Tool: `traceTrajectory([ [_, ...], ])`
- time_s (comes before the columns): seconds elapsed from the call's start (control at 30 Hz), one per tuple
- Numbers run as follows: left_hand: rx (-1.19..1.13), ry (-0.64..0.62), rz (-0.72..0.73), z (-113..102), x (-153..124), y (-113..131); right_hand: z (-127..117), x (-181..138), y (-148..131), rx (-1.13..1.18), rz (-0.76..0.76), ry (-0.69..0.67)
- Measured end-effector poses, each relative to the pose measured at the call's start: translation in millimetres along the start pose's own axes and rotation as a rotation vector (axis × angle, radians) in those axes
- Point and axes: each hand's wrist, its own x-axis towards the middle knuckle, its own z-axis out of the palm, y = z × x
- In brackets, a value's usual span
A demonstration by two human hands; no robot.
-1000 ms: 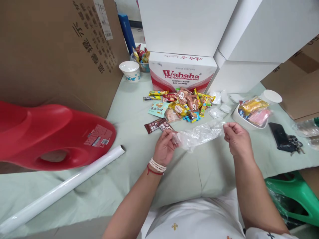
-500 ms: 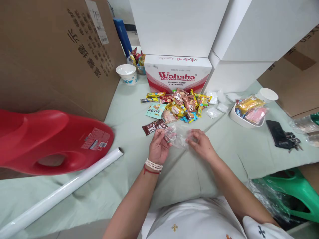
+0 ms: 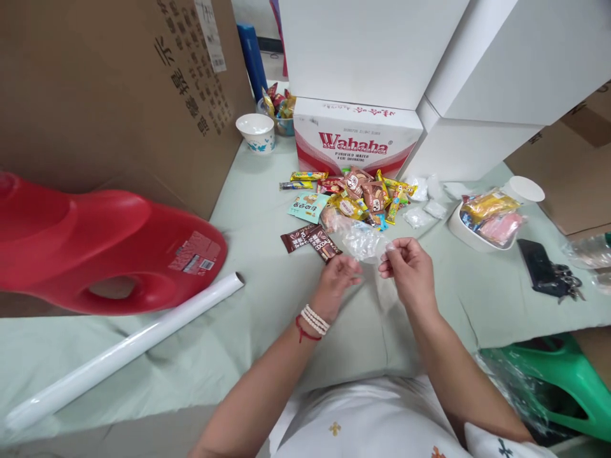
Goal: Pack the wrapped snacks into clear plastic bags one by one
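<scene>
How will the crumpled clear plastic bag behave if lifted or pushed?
The crumpled clear plastic bag looks floppy: it's creased all over. Probably very light, being see-through film that the right hand pinches at one end. Its shiny highlights suggest it may be slippery.

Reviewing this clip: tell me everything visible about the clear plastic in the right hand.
The clear plastic looks like thin, glossy film, colourless and crumpled, with whitish glints along its creases. The right hand pinches its near right end; from there it slants away to the left, in front of the pile of wrapped snacks. Whether it touches them, or the left hand close by, cannot be told.
</scene>
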Motion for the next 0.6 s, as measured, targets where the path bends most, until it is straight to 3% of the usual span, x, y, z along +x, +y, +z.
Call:
traceTrajectory([
  [0.1, 0.036, -0.126, -0.001, 7, -4, -8, 12, -5, 13, 0.077, 0.081, -0.073],
  [0.2, -0.084, -0.014, 0.039, 5, -1, -6, 12, -4, 18, 0.162, 0.181, -0.102],
  [0.3, -0.178, 0.073, -0.032, -3, 6, 3, -3, 9, 14, 0.246, 0.284, -0.135],
  [0.5, -0.169, 0.085, -0.161, -11, 12, 11, -44, 51, 11, 0.192, 0.384, -0.373],
  [0.6, -0.062, 0.070, -0.180, -11, 12, 9, -56, 66, 19, -0.001, 0.336, -0.275],
])
